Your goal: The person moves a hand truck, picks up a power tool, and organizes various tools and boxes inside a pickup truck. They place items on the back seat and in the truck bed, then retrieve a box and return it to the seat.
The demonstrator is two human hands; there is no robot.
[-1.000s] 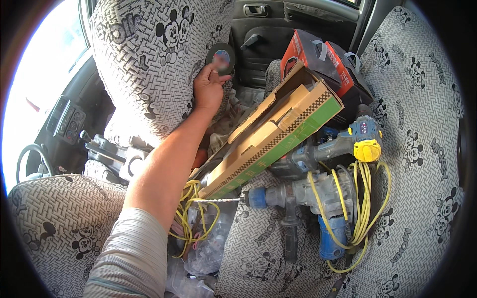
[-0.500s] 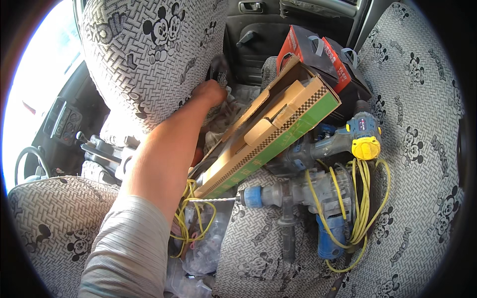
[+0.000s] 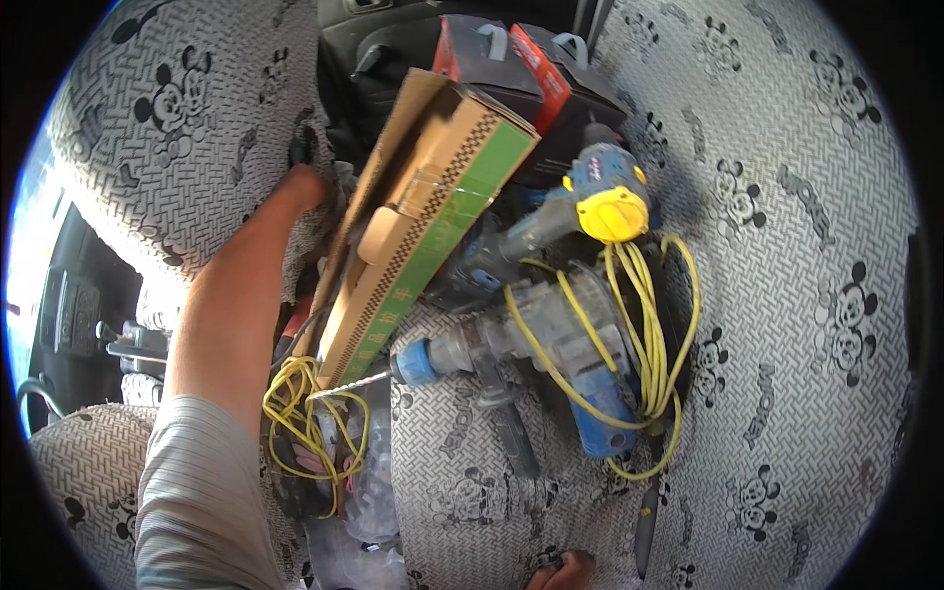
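Observation:
My left hand reaches to the side of the patterned front seat. Its fingers look closed, next to a dark part or object at the seat's edge; what they hold is hidden. At the bottom edge, my right hand shows only partly, low against the patterned rear seat; its finger posture is unclear. Just right of my left arm stands a long, opened cardboard box with a green side, tilted. A blue and grey rotary hammer drill with a long bit lies on the rear seat.
Another power tool with a yellow cap lies beyond the drill, near a coiled yellow cord. Two black and red boxes stand by the door. More yellow cord and clear plastic bags fill the gap beside the rear seat.
The view has shifted, so the seats, box and tools appear farther left. My left hand stays at the front seat's side. My right hand has come into view at the bottom.

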